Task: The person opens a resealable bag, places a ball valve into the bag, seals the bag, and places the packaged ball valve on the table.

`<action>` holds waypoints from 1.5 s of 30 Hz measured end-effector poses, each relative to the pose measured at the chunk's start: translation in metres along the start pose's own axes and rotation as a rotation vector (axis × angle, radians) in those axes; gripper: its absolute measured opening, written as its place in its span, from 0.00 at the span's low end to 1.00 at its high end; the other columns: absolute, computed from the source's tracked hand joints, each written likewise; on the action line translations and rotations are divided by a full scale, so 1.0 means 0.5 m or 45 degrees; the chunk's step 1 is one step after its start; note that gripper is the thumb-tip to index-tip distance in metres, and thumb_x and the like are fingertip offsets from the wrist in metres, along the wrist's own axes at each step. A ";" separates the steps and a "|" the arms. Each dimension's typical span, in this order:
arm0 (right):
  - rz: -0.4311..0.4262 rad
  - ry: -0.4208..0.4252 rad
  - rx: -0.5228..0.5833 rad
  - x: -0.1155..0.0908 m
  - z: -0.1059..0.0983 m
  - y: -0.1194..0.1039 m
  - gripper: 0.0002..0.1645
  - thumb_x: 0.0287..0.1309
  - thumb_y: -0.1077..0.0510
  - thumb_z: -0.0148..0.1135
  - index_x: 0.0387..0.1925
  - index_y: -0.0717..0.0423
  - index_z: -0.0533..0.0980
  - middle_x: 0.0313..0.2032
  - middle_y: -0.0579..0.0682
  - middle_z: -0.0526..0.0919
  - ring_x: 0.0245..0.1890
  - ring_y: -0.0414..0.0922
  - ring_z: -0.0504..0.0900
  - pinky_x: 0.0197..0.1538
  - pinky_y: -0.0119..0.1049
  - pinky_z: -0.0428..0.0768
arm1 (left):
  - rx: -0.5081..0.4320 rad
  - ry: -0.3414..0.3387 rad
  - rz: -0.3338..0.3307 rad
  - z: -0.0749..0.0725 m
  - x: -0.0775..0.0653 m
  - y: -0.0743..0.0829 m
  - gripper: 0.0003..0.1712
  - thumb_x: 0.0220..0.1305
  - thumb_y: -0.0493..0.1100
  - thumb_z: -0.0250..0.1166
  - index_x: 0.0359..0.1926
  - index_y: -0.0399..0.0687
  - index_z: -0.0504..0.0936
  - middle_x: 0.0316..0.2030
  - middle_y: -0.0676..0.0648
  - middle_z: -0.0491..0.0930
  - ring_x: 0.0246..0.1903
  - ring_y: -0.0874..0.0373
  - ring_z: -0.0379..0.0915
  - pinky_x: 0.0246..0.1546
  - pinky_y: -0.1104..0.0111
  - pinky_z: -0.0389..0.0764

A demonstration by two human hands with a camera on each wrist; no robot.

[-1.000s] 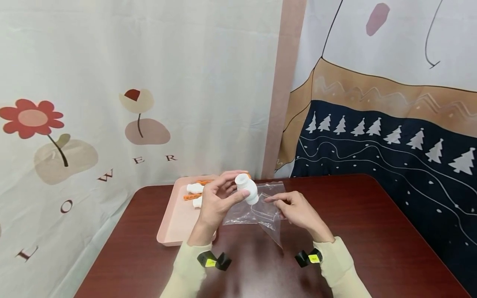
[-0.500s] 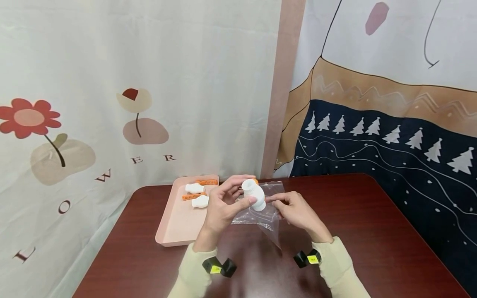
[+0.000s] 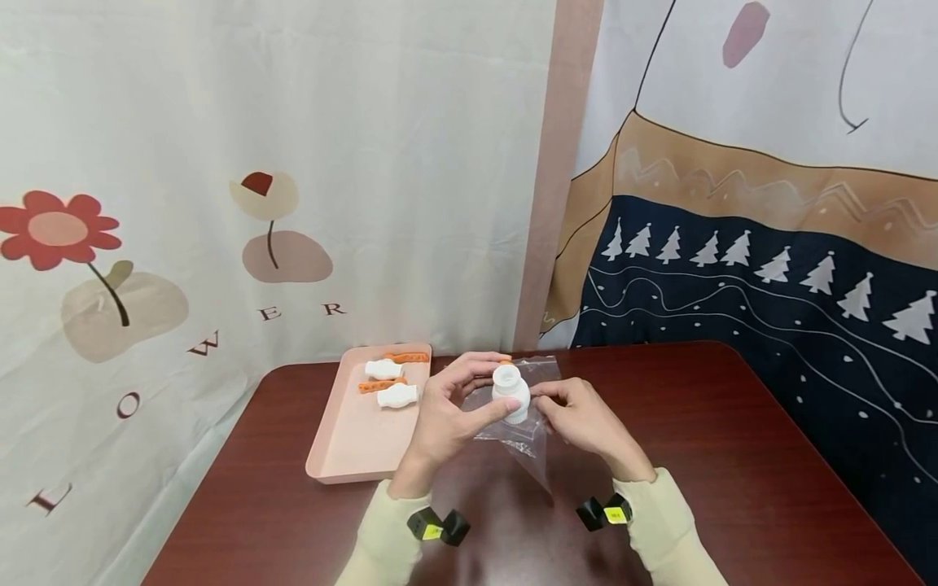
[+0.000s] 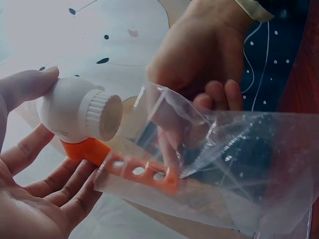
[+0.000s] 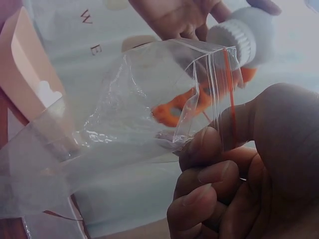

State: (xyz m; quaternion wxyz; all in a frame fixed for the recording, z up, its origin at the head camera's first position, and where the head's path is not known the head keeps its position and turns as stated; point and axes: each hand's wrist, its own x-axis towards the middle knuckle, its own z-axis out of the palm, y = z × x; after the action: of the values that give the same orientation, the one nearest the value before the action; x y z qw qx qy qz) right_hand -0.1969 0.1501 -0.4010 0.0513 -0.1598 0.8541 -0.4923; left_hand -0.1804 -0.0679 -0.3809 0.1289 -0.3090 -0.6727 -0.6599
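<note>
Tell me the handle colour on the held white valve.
Orange; the handle shows best in the left wrist view, partly through the clear bag.

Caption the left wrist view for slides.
Left hand holding rounded white plastic fitting; perforated orange handle shows partly through clear plastic bag pinched by right hand.

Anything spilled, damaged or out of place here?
Nothing stands out: the left hand holds one white valve, its orange handle showing through the clear bag the right hand pinches; two similar valves lie in the pink tray.
</note>
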 end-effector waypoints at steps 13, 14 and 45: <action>-0.028 0.002 -0.047 -0.007 0.000 -0.015 0.13 0.72 0.59 0.55 0.39 0.49 0.86 0.15 0.45 0.72 0.15 0.41 0.67 0.17 0.32 0.65 | 0.148 -0.014 0.023 0.012 -0.003 -0.003 0.21 0.52 0.36 0.80 0.49 0.44 0.88 0.54 0.40 0.83 0.55 0.54 0.80 0.57 0.61 0.83; -0.031 0.001 -0.054 -0.007 0.000 -0.016 0.13 0.72 0.59 0.55 0.37 0.49 0.85 0.15 0.45 0.72 0.15 0.41 0.67 0.17 0.32 0.65 | 0.165 -0.014 0.030 0.013 -0.003 -0.004 0.21 0.52 0.36 0.80 0.49 0.45 0.88 0.54 0.42 0.83 0.55 0.54 0.80 0.57 0.63 0.83; 0.009 0.031 -0.002 -0.017 -0.014 -0.029 0.15 0.70 0.61 0.54 0.48 0.54 0.86 0.17 0.47 0.76 0.13 0.43 0.70 0.17 0.35 0.71 | 0.415 -0.156 0.015 0.006 -0.010 -0.014 0.20 0.49 0.44 0.83 0.46 0.56 0.89 0.54 0.51 0.83 0.58 0.56 0.76 0.61 0.59 0.74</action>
State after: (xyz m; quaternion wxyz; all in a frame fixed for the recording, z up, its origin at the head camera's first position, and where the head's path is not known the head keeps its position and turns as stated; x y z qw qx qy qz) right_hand -0.1875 0.1518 -0.3858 0.0427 -0.1509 0.8555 -0.4935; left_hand -0.1800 -0.0656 -0.3898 0.1396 -0.3276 -0.7755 -0.5213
